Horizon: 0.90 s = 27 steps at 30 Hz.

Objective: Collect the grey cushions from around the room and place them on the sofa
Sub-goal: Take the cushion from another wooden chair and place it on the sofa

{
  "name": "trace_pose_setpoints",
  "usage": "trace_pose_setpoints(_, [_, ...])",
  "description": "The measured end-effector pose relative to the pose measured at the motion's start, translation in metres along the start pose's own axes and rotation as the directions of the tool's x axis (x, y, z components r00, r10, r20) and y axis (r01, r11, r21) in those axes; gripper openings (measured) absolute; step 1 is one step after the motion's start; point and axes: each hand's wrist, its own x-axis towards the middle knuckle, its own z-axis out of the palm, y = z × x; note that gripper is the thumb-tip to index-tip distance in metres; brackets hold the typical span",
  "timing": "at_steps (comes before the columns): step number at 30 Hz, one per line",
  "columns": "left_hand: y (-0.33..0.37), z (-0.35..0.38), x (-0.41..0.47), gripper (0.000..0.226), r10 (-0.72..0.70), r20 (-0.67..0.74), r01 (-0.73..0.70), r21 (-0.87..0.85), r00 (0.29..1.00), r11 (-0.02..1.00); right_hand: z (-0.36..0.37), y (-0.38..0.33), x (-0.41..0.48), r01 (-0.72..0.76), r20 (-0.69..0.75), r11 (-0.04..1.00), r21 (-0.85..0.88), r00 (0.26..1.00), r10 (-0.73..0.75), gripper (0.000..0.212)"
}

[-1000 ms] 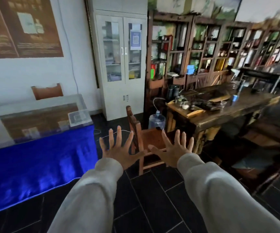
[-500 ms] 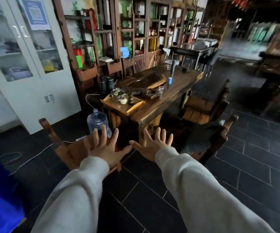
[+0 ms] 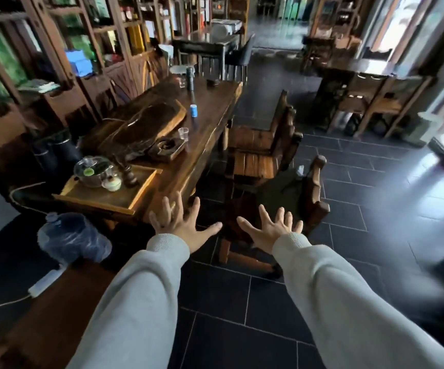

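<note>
A dark grey cushion (image 3: 279,194) lies on the seat of the nearest wooden chair (image 3: 315,190), just beyond my fingertips. My left hand (image 3: 180,225) and my right hand (image 3: 270,230) are both stretched forward with fingers spread and nothing in them. They hover above the floor in front of that chair, apart from the cushion. No sofa shows in this view.
A long wooden tea table (image 3: 202,129) with a tray, a pot and cups stands at the left. A water jug (image 3: 69,235) and a power strip (image 3: 45,282) lie on the floor at its near end. More wooden chairs (image 3: 258,145) line the table. Dark tiled floor (image 3: 375,187) stretches to the right.
My view has swung right, away from the white cabinet and blue-draped counter, and closer to the tea table and chairs. Both hands stay spread and empty in front of me.
</note>
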Motion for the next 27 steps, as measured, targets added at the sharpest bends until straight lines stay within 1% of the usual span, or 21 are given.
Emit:
trace_pose_setpoints(5, [0.038,0.001,0.09,0.111,0.085,0.09,-0.084,-0.01,0.992,0.996,0.0,0.023,0.065,-0.169,0.053,0.984,0.059,0.985,0.166,0.104])
trace_pose_setpoints(8, [0.066,0.01,0.14,0.106,0.121,0.151,-0.126,0.022,0.981,0.992,0.001,0.042,0.114,-0.248,0.124,0.956,0.159,0.965,0.23,0.101])
trace_pose_setpoints(12, [0.112,0.019,0.209,0.097,0.147,0.231,-0.161,0.044,0.962,0.986,-0.001,0.071,0.187,-0.319,0.182,0.915,0.246,0.943,0.28,0.096])
trace_pose_setpoints(18, [0.196,0.036,0.307,0.093,0.157,0.325,-0.205,0.12,0.933,0.971,-0.016,0.111,0.303,-0.429,0.288,0.849,0.308,0.893,0.346,0.091])
trace_pose_setpoints(21, [0.241,0.039,0.353,0.091,0.174,0.325,-0.221,0.113,0.929,0.969,-0.026,0.124,0.351,-0.467,0.333,0.816,0.34,0.872,0.36,0.089])
trace_pose_setpoints(23, [0.267,0.043,0.378,0.088,0.209,0.347,-0.266,0.123,0.914,0.956,-0.029,0.135,0.378,-0.49,0.356,0.794,0.359,0.859,0.369,0.086])
trace_pose_setpoints(25, [0.289,0.049,0.404,0.086,0.253,0.366,-0.333,0.172,0.895,0.927,-0.024,0.145,0.399,-0.526,0.381,0.754,0.393,0.839,0.387,0.085])
trace_pose_setpoints(27, [0.309,0.054,0.437,0.084,0.275,0.381,-0.369,0.201,0.883,0.907,-0.014,0.154,0.419,-0.565,0.403,0.71,0.42,0.817,0.412,0.084])
